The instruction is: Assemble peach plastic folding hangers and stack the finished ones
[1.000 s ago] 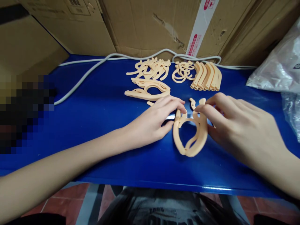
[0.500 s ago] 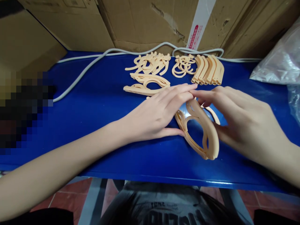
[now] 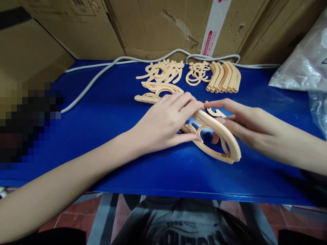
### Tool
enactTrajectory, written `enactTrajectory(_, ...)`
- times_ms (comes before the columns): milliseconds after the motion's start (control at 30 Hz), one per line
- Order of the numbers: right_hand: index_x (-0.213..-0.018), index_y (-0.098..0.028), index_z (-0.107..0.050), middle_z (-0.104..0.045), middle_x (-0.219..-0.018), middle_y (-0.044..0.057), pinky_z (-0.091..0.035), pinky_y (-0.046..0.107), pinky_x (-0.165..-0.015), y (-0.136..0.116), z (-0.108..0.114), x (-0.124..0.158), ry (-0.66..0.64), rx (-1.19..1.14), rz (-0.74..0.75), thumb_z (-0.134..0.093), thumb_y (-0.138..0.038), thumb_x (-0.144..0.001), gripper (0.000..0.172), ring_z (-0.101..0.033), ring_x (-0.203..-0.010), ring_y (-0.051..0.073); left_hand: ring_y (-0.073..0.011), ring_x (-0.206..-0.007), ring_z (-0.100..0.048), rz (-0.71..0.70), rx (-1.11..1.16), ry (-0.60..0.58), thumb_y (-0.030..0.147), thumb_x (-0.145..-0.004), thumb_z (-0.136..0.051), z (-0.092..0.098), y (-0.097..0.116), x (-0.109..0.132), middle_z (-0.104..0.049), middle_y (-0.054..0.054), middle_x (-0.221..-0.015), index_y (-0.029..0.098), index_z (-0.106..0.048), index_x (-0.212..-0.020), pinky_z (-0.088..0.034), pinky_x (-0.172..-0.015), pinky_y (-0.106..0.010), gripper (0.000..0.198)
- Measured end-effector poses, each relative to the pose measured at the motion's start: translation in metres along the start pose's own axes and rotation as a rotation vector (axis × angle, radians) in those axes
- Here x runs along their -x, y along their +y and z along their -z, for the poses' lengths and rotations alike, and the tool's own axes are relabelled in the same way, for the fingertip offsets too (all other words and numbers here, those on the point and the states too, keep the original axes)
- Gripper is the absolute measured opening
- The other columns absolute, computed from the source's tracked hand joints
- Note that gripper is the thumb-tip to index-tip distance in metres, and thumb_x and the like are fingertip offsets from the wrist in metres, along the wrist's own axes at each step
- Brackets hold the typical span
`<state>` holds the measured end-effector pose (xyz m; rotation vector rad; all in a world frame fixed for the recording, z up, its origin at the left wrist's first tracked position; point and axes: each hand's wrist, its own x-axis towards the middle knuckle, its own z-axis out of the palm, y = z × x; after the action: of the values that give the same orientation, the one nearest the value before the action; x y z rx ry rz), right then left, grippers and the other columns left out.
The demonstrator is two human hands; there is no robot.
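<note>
A cream plastic folding clothes hanger (image 3: 231,139), its two curved arms folded together into a loop, is held just over the blue table. My left hand (image 3: 171,119) is closed over its upper left end, fingers on top and thumb along the lower arm. My right hand (image 3: 247,122) grips it from the right. The right thumb rests by the upper arm, a fingertip shows through the loop, and the index finger reaches the left fingertips. A hook-shaped cream piece (image 3: 213,111) shows between the right index finger and thumb; whether it is joined to the hanger is hidden.
Behind my hands lie two folded hangers (image 3: 145,98), a heap of cream hooked parts (image 3: 166,71), a smaller pile of hooks (image 3: 195,75) and a row of curved arms (image 3: 224,78). A white cable (image 3: 94,78) runs along cardboard boxes (image 3: 153,30). A plastic bag (image 3: 301,64) sits at right.
The hanger has tilted, its near end now higher. My right hand has turned and its thumb has come up beside the hanger's arm; the left hand keeps its hold.
</note>
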<state>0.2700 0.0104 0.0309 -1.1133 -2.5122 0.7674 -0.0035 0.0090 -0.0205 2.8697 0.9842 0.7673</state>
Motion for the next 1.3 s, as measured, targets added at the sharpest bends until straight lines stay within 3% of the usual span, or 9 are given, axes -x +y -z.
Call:
enactTrajectory(133, -0.097, -0.021, -0.076, -0.077, -0.077, 0.004, -0.057, 0.032, -0.068, 0.005, 0.002, -0.006, -0.179, -0.344, -0.223, -0.054, -0.078, -0.110, 0.063, -0.069, -0.069, 0.018, -0.0401, -0.128, -0.071, 0.071, -0.014, 0.005, 0.048, -0.109, -0.080, 0.001, 0.002, 0.000, -0.075, -0.020, -0.141, 0.012, -0.067, -0.144, -0.059, -0.114, -0.056, 0.052)
enactTrajectory(200, -0.087, -0.018, -0.077, -0.072, -0.070, 0.004, -0.054, 0.031, -0.064, 0.008, 0.001, -0.008, -0.225, -0.453, -0.296, -0.054, -0.085, -0.107, 0.073, -0.064, -0.063, 0.016, -0.0419, -0.133, -0.069, 0.097, -0.019, -0.010, 0.049, -0.109, -0.079, 0.001, 0.002, 0.000, -0.074, -0.021, -0.144, 0.013, -0.067, -0.146, -0.056, -0.118, -0.059, 0.053)
enactTrajectory(367, -0.102, -0.020, -0.082, -0.073, -0.080, 0.000, -0.047, 0.025, -0.055, 0.016, 0.004, -0.010, -0.305, -0.616, -0.262, -0.089, -0.066, -0.093, 0.047, -0.062, -0.066, 0.012, -0.0450, -0.143, -0.065, 0.073, -0.036, -0.037, 0.051, -0.112, -0.072, -0.001, 0.004, 0.001, -0.071, -0.026, -0.154, 0.007, -0.061, -0.159, -0.051, -0.126, -0.062, 0.065)
enactTrajectory(467, -0.102, -0.019, -0.083, -0.078, -0.085, 0.002, -0.051, 0.026, -0.062, 0.019, 0.009, -0.012, -0.284, -0.547, -0.234, -0.090, -0.058, -0.096, 0.040, -0.065, -0.071, 0.013, -0.0434, -0.151, -0.063, 0.006, -0.006, -0.029, 0.047, -0.114, -0.072, -0.002, 0.003, 0.001, -0.067, -0.028, -0.162, 0.002, -0.055, -0.165, -0.048, -0.132, -0.059, 0.070)
enactTrajectory(667, -0.103, -0.022, -0.082, -0.079, -0.083, 0.001, -0.055, 0.027, -0.062, 0.021, 0.013, -0.017, -0.281, -0.430, -0.165, -0.079, -0.066, -0.101, 0.044, -0.070, -0.071, 0.015, -0.0421, -0.160, -0.059, -0.096, 0.028, -0.050, 0.062, -0.104, -0.086, -0.004, -0.007, 0.001, -0.064, -0.024, -0.169, 0.010, -0.051, -0.169, -0.044, -0.138, -0.058, 0.091)
enactTrajectory(867, -0.105, -0.022, -0.081, -0.078, -0.082, 0.002, -0.054, 0.030, -0.061, 0.017, 0.011, -0.015, -0.287, -0.383, -0.166, -0.072, -0.079, -0.101, 0.058, -0.067, -0.068, 0.017, -0.0422, -0.163, -0.057, -0.120, 0.084, -0.100, 0.074, -0.092, -0.093, 0.003, 0.001, 0.000, -0.062, -0.023, -0.172, 0.013, -0.051, -0.169, -0.041, -0.141, -0.056, 0.107)
enactTrajectory(1033, -0.104, -0.022, -0.081, -0.071, -0.080, 0.001, -0.044, 0.030, -0.057, 0.011, 0.009, -0.013, -0.233, -0.325, -0.191, -0.068, -0.086, -0.100, 0.065, -0.057, -0.067, 0.015, -0.0450, -0.161, -0.058, -0.155, 0.086, -0.108, 0.075, -0.085, -0.098, 0.004, 0.003, 0.002, -0.059, -0.030, -0.173, 0.004, -0.047, -0.172, -0.043, -0.139, -0.056, 0.124)
enactTrajectory(1200, -0.087, -0.023, -0.077, -0.065, -0.072, 0.000, -0.037, 0.029, -0.054, 0.007, 0.008, -0.013, -0.202, -0.280, -0.179, -0.069, -0.087, -0.099, 0.066, -0.049, -0.063, 0.013, -0.0425, -0.156, -0.063, -0.130, 0.066, -0.099, 0.050, -0.102, -0.090, 0.000, 0.001, 0.003, -0.064, -0.026, -0.168, 0.004, -0.048, -0.172, -0.047, -0.136, -0.056, 0.094)
enactTrajectory(1300, -0.090, -0.022, -0.078, -0.067, -0.075, 0.001, -0.037, 0.030, -0.055, 0.004, 0.010, -0.012, -0.158, -0.266, -0.178, -0.069, -0.087, -0.099, 0.066, -0.051, -0.064, 0.013, -0.0432, -0.154, -0.064, -0.111, 0.085, -0.076, 0.042, -0.101, -0.089, 0.003, 0.000, 0.002, -0.066, -0.024, -0.166, 0.007, -0.051, -0.171, -0.049, -0.135, -0.055, 0.087)
